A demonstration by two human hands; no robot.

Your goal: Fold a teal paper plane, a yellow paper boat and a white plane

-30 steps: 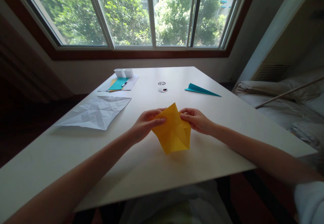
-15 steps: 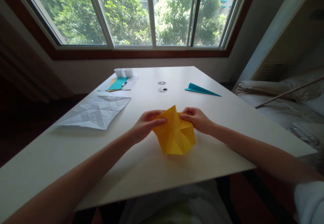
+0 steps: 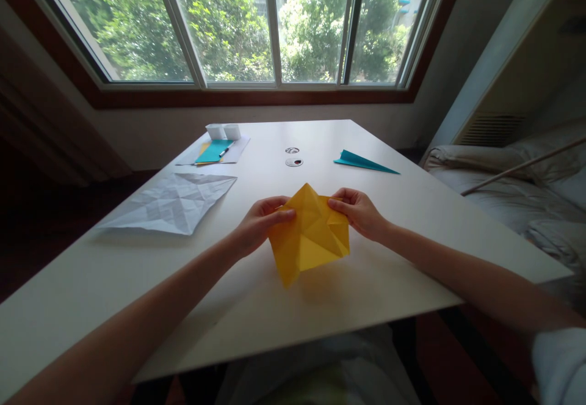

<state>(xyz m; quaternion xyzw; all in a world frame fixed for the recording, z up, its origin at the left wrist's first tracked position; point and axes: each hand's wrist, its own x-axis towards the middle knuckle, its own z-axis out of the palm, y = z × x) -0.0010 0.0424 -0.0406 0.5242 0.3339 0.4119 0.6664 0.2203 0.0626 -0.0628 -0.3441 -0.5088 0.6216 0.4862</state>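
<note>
Head view: yellow paper (image 3: 310, 237) between both hands, fingertips perhaps hidden.

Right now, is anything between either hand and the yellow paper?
Nothing visible. The left hand and right hand each pinch an upper edge of the yellow paper directly, holding it just above the table. The white creased sheet and teal paper plane lie well away.

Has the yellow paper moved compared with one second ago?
Yes. The yellow paper has turned: its low tip has swung left, away from the teal plane, which has stayed put.
</note>
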